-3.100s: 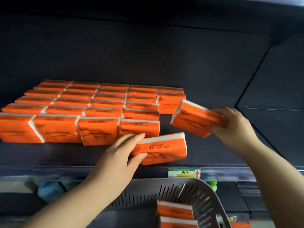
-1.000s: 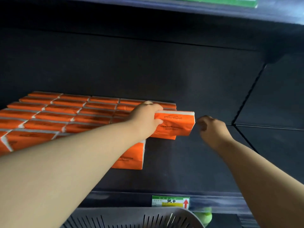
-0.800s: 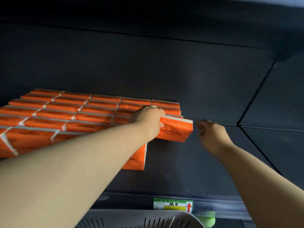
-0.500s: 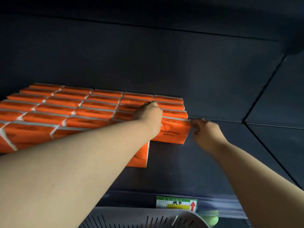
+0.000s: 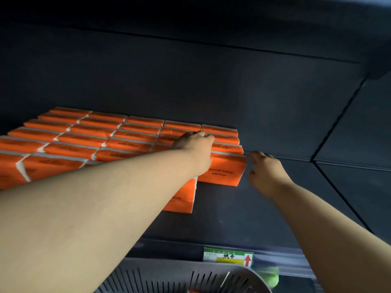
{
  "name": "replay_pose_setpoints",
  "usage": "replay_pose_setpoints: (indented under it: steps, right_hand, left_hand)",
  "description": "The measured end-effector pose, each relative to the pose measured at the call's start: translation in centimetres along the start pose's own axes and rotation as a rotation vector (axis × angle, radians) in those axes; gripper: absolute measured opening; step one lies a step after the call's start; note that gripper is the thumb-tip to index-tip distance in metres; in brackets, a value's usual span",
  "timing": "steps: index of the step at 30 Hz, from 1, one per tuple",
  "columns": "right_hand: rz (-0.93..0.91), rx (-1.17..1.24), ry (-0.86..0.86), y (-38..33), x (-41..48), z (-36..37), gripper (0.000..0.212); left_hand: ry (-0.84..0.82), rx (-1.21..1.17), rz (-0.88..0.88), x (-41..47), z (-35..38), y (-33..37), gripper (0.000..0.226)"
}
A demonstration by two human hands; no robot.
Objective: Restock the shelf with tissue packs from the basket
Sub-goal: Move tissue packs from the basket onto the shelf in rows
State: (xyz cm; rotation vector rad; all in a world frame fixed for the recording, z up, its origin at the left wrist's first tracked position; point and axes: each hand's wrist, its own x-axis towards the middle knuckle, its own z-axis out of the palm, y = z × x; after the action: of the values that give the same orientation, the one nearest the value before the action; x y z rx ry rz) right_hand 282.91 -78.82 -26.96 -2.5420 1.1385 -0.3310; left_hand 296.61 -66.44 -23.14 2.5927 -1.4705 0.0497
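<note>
Rows of orange tissue packs (image 5: 88, 136) stand on the dark shelf (image 5: 264, 208), filling its left and back. My left hand (image 5: 195, 151) rests curled on the top left of the rightmost front tissue pack (image 5: 224, 172), which stands upright at the end of the rightmost column. My right hand (image 5: 264, 170) touches that pack's right edge with loosely bent fingers. Another pack (image 5: 182, 199) stands further forward, half hidden under my left forearm. The grey slatted basket (image 5: 184, 278) sits below the shelf's front edge.
The right half of the shelf floor is bare and dark, with a panel seam (image 5: 338, 199) running diagonally. A green and yellow price label (image 5: 228, 255) with a red arrow is fixed on the shelf's front lip. A green object (image 5: 271, 278) shows beside the basket.
The pack my left hand carried has come down from tilted in the air to standing on the shelf against the column. My right hand has moved in to its right edge.
</note>
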Motion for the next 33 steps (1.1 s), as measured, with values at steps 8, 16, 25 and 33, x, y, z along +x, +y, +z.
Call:
replay_pose_setpoints:
  steps: [8,16,25,33]
  right_hand:
    - [-0.120,-0.063,0.060,-3.7,-4.4,-3.9,0.057]
    - [-0.243,-0.078,-0.004,-7.8,-11.8,-4.5,0.060]
    - [-0.370,-0.002,-0.136,-10.0,-21.0,-1.8,0.056]
    - [-0.261,-0.046,-0.274,-7.1,-26.1,2.5,0.051]
  left_hand:
    - [0.012,0.021,0.055,-4.9,-2.6,-0.4,0.059]
    - [0.025,0.025,0.117,-13.4,-4.0,-1.2,0.060]
    - [-0.021,-0.054,0.156,-22.9,-3.9,-3.1,0.065]
    - [-0.152,-0.085,0.116,-29.0,1.0,-6.3,0.066]
